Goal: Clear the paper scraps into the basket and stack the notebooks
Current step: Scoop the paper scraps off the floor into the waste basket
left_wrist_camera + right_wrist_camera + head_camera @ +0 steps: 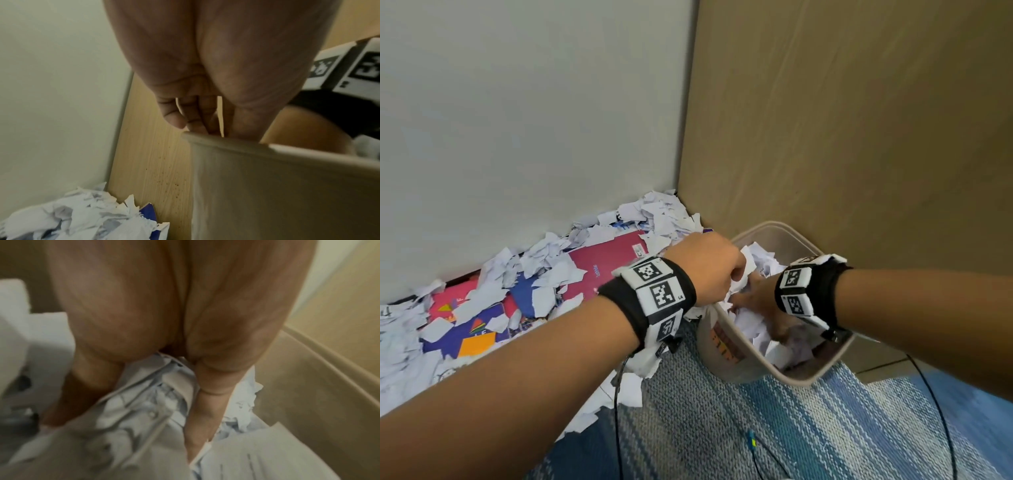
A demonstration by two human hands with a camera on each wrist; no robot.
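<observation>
Paper scraps (482, 305) bury my notebooks (606, 267) on the bench at left. My left hand (709, 267) hangs over the basket (726, 359) rim, fingers (174, 116) loosely curled and empty. My right hand (756, 301) presses straight fingers (203, 418) into the basket's scraps.

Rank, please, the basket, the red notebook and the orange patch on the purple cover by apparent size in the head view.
1. basket, nearer the camera
2. red notebook, partly under scraps, so unsure
3. orange patch
</observation>
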